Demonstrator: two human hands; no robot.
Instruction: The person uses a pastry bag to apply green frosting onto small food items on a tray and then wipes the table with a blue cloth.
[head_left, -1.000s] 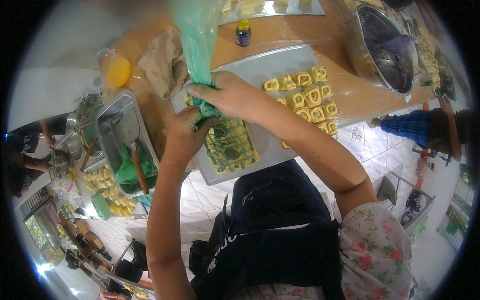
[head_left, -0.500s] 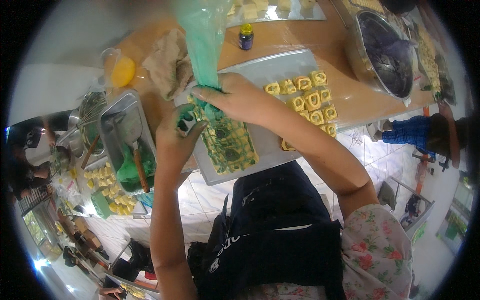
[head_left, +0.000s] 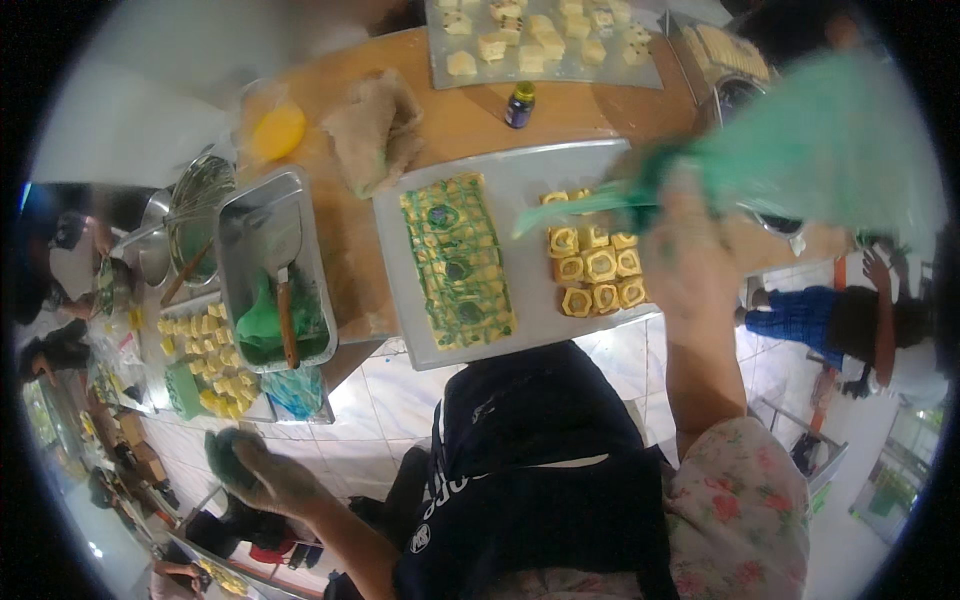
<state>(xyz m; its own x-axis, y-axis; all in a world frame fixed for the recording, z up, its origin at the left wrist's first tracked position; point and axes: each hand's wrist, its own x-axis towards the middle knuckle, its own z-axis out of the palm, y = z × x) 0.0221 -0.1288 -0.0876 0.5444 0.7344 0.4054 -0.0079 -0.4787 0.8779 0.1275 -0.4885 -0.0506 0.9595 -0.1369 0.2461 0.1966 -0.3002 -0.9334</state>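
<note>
My right hand (head_left: 690,245), blurred by motion, is closed around a clear piping bag (head_left: 810,150) of green icing. The bag's thin tip points left, above the small yellow square pastries (head_left: 600,265) with hollow centres. These pastries stand on the right of a metal baking tray (head_left: 525,300). On the tray's left lies a long yellow slab (head_left: 460,262) crossed by green icing lines, with three dark round spots down its middle. My left hand (head_left: 250,475), its fingers stained green, hangs low at the left, away from the table. Its fingers look loosely bent, with nothing seen in them.
Left of the tray sits a deep metal pan (head_left: 232,215) with green icing and a wooden-handled spatula (head_left: 288,325). Behind are a crumpled cloth (head_left: 375,140), a dark jar (head_left: 519,105) with a yellow lid, and another pastry tray (head_left: 480,77). A person (head_left: 835,310) stands at the right.
My hands have parted. The right swung right with the piping bag, off the slab; the left dropped down and left, clear of the table. The whole slab now shows.
</note>
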